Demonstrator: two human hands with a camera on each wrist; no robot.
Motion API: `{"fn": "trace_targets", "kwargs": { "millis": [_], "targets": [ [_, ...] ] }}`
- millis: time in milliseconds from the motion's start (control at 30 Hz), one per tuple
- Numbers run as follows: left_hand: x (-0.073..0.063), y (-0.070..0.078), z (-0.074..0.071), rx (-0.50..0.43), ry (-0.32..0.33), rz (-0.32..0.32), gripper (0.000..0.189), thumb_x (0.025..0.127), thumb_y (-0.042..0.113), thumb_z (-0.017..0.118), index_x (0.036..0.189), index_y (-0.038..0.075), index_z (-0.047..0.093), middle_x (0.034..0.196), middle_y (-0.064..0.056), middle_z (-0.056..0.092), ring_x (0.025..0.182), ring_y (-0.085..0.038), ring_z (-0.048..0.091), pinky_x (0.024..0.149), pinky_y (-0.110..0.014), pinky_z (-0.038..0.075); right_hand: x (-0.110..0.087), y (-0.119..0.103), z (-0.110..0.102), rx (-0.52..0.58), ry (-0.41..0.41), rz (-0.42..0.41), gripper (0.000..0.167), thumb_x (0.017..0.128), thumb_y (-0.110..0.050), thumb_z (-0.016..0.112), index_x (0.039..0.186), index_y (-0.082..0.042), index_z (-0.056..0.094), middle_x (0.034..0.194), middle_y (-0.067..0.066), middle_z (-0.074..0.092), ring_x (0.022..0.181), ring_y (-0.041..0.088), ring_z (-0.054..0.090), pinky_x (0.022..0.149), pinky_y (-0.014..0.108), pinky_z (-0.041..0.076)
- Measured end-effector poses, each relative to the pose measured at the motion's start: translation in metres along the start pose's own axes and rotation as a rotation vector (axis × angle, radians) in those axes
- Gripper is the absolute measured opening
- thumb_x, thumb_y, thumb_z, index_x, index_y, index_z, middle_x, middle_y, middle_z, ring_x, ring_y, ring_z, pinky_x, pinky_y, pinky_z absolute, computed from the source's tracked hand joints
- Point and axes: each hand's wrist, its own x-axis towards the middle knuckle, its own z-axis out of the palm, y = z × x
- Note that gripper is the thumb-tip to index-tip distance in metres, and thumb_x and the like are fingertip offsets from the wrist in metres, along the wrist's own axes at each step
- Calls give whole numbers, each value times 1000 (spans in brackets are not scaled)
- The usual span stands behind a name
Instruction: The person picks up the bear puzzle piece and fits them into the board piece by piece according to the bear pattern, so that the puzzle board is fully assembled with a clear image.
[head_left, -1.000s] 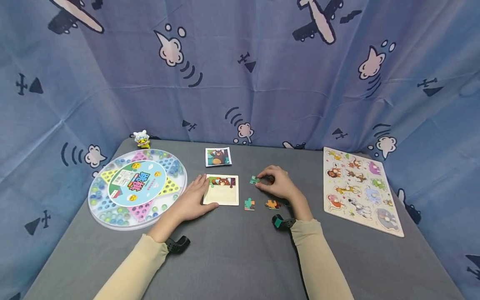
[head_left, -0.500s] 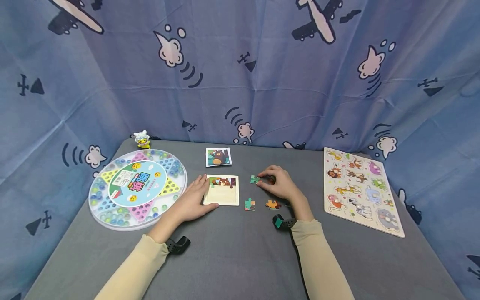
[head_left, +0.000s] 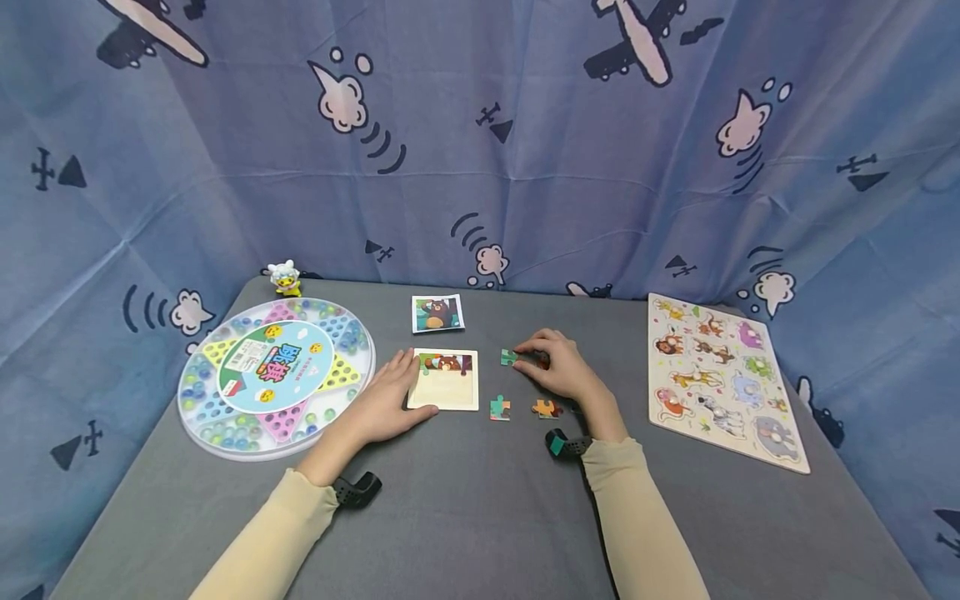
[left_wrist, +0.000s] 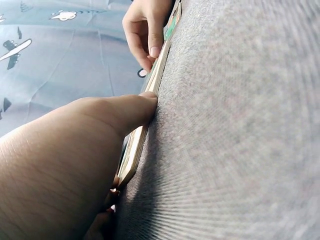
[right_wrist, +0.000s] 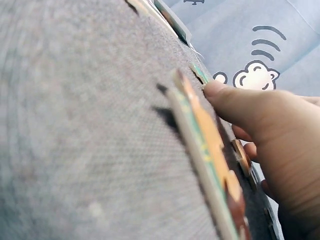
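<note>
My left hand (head_left: 382,398) rests with straight fingers along the left side of a square wooden puzzle tray (head_left: 442,396). Its thumb lies by the tray's lower left corner; in the left wrist view it touches the tray's edge (left_wrist: 132,150). The tray's top row holds joined pieces showing a bear's head. To the right, my right hand (head_left: 557,365) pinches a green jigsaw piece (head_left: 507,357) between thumb and index finger, low over the cloth. A dark reddish piece (head_left: 542,361) shows partly under that hand. Nearer lie a green piece (head_left: 499,407) and an orange-brown piece (head_left: 546,408), blurred in the right wrist view.
A bear picture card (head_left: 437,314) lies behind the tray. At left is a round marble board game (head_left: 351,342), with a small figurine (head_left: 285,278) behind it. An animal peg board (head_left: 720,379) lies at right. A patterned curtain (head_left: 480,150) hangs behind the grey tabletop (head_left: 465,517).
Both hands keep nearly the same place. The green jigsaw piece in my right fingers has turned slightly and sits a touch farther back.
</note>
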Motion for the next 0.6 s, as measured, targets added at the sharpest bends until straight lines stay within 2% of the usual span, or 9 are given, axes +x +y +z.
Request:
{"fn": "trace_targets", "kwargs": {
  "millis": [200, 600],
  "targets": [
    [0, 0, 1, -3, -6, 2, 97, 101, 52, 66, 164, -8, 24, 175, -25, 13, 163, -40, 9, 133, -52, 12, 0, 0, 0, -19, -8, -5, 30, 100, -27, 76, 125, -9, 79, 115, 10, 68, 106, 29, 58, 88, 46, 36],
    [1, 0, -3, -6, -17, -2, 97, 102, 52, 65, 164, -9, 23, 175, -25, 12, 164, -40, 8, 133, -53, 11, 3, -6, -5, -23, -13, 15, 29, 102, -25, 74, 125, -6, 78, 114, 11, 69, 108, 32, 61, 89, 50, 40]
  ]
}}
